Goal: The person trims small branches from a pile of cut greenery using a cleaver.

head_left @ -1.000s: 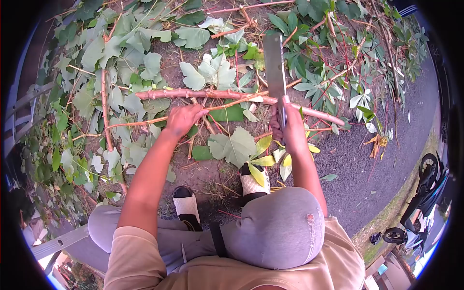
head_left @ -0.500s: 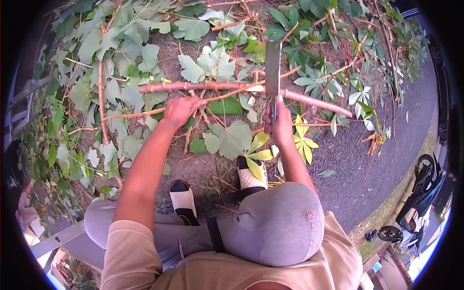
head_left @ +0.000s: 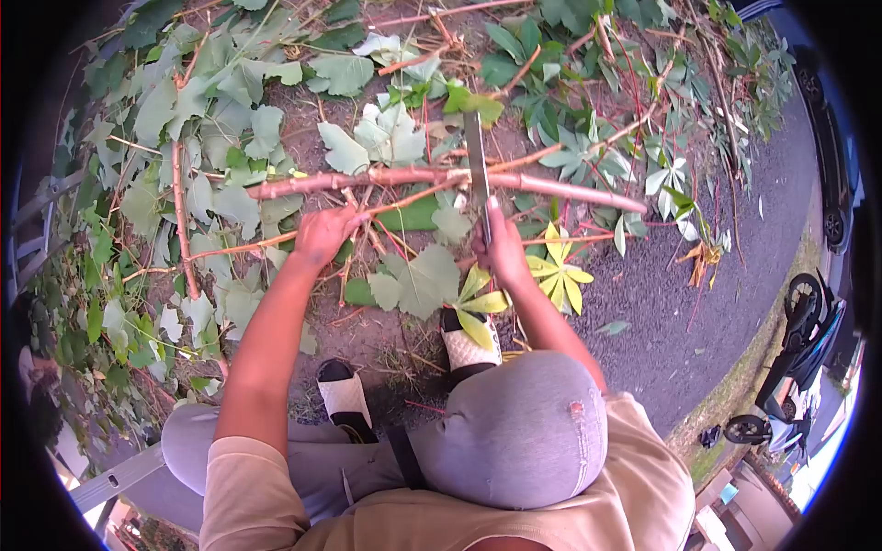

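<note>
1. Ahead of the left hand (head_left: pixel 323 234) and right hand (head_left: pixel 499 248), the thick branch (head_left: pixel 570 190) and thin stick (head_left: pixel 413 197) bar a low pass.
2. The blade (head_left: pixel 478 161) stands across the branch, blocking sideways movement there.
3. Between the forearms, there is room above the broad leaf (head_left: pixel 421 283) and shoes (head_left: pixel 344 395).
4. Rightward, yellow leaves (head_left: pixel 557 267) sit near the right hand; beyond them, bare asphalt (head_left: pixel 661 312) leaves passage.
5. Leftward, a side branch (head_left: pixel 178 202) crowds the way.
</note>
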Demonstrator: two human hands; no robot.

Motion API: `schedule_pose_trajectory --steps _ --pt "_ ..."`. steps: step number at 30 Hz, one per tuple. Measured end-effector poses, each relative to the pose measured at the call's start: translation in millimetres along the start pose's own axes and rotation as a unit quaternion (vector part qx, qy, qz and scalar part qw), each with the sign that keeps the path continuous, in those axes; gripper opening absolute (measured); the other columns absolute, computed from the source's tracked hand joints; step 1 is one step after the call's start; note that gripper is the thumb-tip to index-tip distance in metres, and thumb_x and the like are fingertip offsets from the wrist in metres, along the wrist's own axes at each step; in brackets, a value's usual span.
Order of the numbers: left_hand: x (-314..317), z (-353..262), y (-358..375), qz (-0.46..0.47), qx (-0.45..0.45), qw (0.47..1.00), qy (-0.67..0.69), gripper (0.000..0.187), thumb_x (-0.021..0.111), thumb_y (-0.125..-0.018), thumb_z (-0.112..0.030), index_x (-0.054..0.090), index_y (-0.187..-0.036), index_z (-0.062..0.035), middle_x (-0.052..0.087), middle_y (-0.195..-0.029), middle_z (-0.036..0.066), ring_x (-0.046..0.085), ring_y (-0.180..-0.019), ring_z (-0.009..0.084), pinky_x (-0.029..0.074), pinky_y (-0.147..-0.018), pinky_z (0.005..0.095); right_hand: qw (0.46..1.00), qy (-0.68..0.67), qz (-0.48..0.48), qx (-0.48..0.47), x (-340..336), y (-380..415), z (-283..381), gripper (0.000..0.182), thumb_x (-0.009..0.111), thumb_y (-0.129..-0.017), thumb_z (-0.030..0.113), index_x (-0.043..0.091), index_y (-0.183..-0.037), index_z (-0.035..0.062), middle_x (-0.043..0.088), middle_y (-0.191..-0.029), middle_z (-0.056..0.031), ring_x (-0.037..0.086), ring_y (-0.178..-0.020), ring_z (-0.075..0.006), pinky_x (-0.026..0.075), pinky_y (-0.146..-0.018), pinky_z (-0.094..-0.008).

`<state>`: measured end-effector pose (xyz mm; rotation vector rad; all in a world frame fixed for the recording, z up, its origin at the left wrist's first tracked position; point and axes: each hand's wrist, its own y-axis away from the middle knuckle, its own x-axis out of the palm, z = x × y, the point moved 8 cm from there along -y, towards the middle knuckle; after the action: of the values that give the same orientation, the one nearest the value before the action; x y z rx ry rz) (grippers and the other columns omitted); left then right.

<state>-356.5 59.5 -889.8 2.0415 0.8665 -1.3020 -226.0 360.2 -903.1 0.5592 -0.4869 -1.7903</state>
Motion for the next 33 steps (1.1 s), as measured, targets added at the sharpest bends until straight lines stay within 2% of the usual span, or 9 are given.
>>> schedule_pose_trajectory --steps 3,7,10,12,16,20,25,29,33 --pt "3 -4 0 0.007 0.005 0.999 -0.038 0.039 0.062 -0.104 -0.046 0.065 -0.094 -0.0082 0.072 -0.076 0.015 0.072 -0.071 0.0397 0.055 -0.063 0.0533 0.987 -0.158 0.000 -0.019 -12 25 73 0.066 0.031 -0.108 0.071 0.047 -0.087 0.0107 0.040 -0.063 0.0008 0.037 -0.051 -0.0094 0.028 -0.042 -0.0266" --pt "14 -1 0 0.047 -0.008 0.999 -0.023 0.040 0.061 -0.105 -0.046 0.064 -0.093 -0.0081 0.071 -0.076 0.016 0.072 -0.072 0.0402 0.055 -0.063 0.0539 0.921 -0.282 -0.012 -0.270 -38 77 187 0.078 0.029 -0.099 0.087 0.042 -0.090 0.0104 0.041 -0.069 -0.0023 0.034 -0.052 -0.0088 0.027 -0.044 -0.0252" --pt "11 1 0 0.043 -0.018 0.999 -0.008 0.042 0.059 -0.106 -0.049 0.065 -0.094 -0.0084 0.072 -0.077 0.017 0.071 -0.074 0.0427 0.056 -0.067 0.0555 0.874 -0.234 -0.033 -0.424 -22 53 110 0.078 0.038 -0.097 0.087 0.043 -0.096 0.0088 0.044 -0.072 -0.0028 0.037 -0.052 -0.0119 0.031 -0.047 -0.0273" --pt "8 -1 1 0.042 -0.024 0.999 -0.022 0.042 0.058 -0.106 -0.049 0.066 -0.096 -0.0089 0.073 -0.079 0.017 0.072 -0.075 0.0427 0.056 -0.068 0.0554 1.000 -0.014 0.027 -0.007 -7 -25 -88 0.066 0.044 -0.104 0.074 0.051 -0.087 0.0106 0.046 -0.065 -0.0025 0.042 -0.051 -0.0142 0.031 -0.047 -0.0289" --pt "19 13 0 0.113 -0.046 0.991 -0.048 0.051 0.047 -0.109 -0.056 0.071 -0.104 -0.0119 0.078 -0.089 0.017 0.075 -0.082 0.0400 0.060 -0.076 0.0549 0.971 -0.209 0.020 0.113 -3 20 -17 0.062 0.042 -0.106 0.069 0.051 -0.085 0.0121 0.044 -0.062 -0.0001 0.037 -0.045 -0.0114 0.027 -0.042 -0.0286" --pt "1 -4 -3 0.121 -0.057 0.990 0.039 0.053 0.047 -0.107 -0.060 0.073 -0.116 -0.0142 0.078 -0.097 0.019 0.076 -0.087 0.0397 0.060 -0.080 0.0539 0.940 -0.324 -0.008 0.104 -15 15 5 0.060 0.047 -0.103 0.073 0.050 -0.087 0.0147 0.041 -0.061 0.0024 0.034 -0.044 -0.0113 0.026 -0.040 -0.0294" --pt "-53 -42 -15 -0.036 0.003 0.996 0.078 0.040 0.052 -0.105 -0.031 0.064 -0.127 -0.0005 0.073 -0.111 0.021 0.073 -0.096 0.0421 0.058 -0.082 0.0553 0.928 -0.367 -0.064 -0.003 -30 21 17 0.056 0.045 -0.106 0.069 0.045 -0.090 0.0154 0.036 -0.062 0.0035 0.026 -0.043 -0.0100 0.022 -0.038 -0.0265" --pt "-68 -88 -57 -0.070 0.038 0.990 0.113 0.027 0.061 -0.097 -0.019 0.061 -0.116 0.0006 0.064 -0.103 0.017 0.065 -0.105 0.0374 0.054 -0.091 0.0512 0.921 -0.377 -0.095 -0.033 -27 33 14 0.053 0.041 -0.109 0.066 0.046 -0.091 0.0161 0.036 -0.061 0.0039 0.026 -0.044 -0.0085 0.022 -0.039 -0.0267" --pt "-46 -121 -88 -0.095 0.022 0.991 0.094 0.034 0.066 -0.094 -0.020 0.062 -0.122 -0.0012 0.058 -0.125 0.016 0.057 -0.120 0.0358 0.049 -0.102 0.0506 0.937 -0.321 -0.135 -0.030 -23 36 6 0.055 0.041 -0.109 0.067 0.046 -0.091 0.0159 0.038 -0.060 0.0042 0.029 -0.043 -0.0076 0.023 -0.039 -0.0263"
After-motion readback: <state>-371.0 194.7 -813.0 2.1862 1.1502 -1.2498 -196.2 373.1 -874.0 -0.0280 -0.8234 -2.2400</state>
